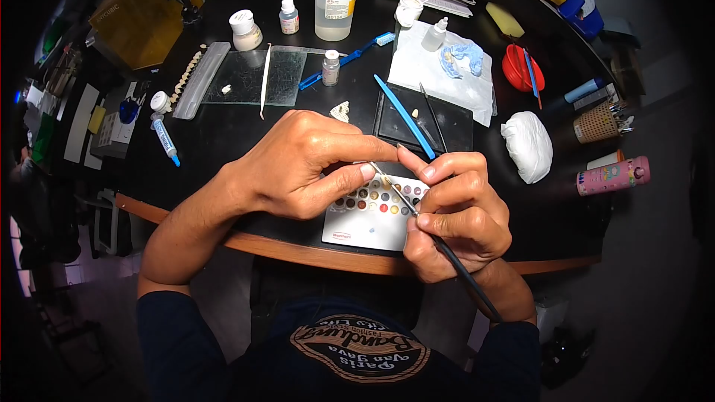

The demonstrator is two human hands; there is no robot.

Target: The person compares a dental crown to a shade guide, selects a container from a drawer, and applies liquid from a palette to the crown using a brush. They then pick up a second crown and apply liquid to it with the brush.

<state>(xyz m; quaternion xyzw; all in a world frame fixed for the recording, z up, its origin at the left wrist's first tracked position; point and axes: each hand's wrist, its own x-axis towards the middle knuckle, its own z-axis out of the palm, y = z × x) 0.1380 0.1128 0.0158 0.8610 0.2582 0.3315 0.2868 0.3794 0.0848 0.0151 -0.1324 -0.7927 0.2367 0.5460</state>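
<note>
My right hand [465,212] grips a slim brush [463,272] with a black handle and a pale metal neck, slanting up to the left. Its tip reaches the fingers of my left hand [305,164]. That hand is closed, thumb and index finger curled toward each other near the brush tip; whatever they hold is too small or hidden to make out. Beneath both hands lies a white palette [350,229] with rows of small coloured wells and red lettering, partly covered. Just beyond sit a blue-handled tool [404,115] and a dark slim tool [433,113] on a black case [456,123].
Behind my left hand are a glass plate [249,78], a white spatula [266,78], a toothbrush [346,62] and a large clear bottle [336,4]. To the right lie white tissue [526,147], a red bowl [523,71] and a pink bottle [614,176]. The table's wooden edge [298,249] is close.
</note>
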